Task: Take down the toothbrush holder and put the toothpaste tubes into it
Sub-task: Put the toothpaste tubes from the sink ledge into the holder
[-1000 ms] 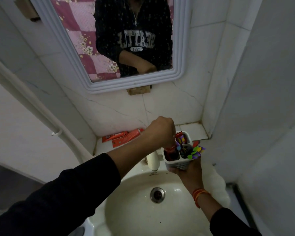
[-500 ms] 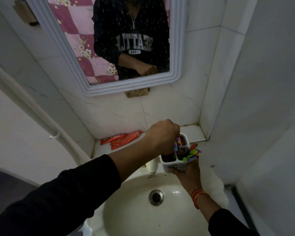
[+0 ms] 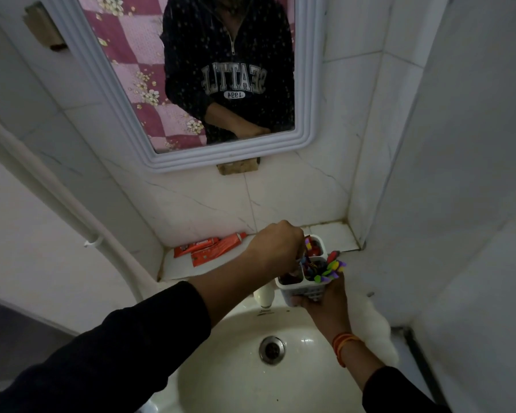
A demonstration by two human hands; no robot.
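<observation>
The left hand [image 3: 276, 247], fisted, has pushed deeper into the white toothbrush holder [image 3: 306, 280] than a second ago, seemingly pressing a tube, while the right hand [image 3: 325, 304] still cups it above the sink [image 3: 239, 383].

The toothbrush holder [image 3: 303, 289] is held over the sink [image 3: 221, 383], its right compartment crowded with toothbrush heads [image 3: 329, 271]. The left hand [image 3: 276, 248] covers the near-left compartment. The ledge [image 3: 334, 234] behind lies bare at its right end; two toothpaste tubes [image 3: 212, 248] fill its left. The right wall [image 3: 429, 204] stands just beside the holder, and the faucet [image 3: 263, 295] just below it.
</observation>
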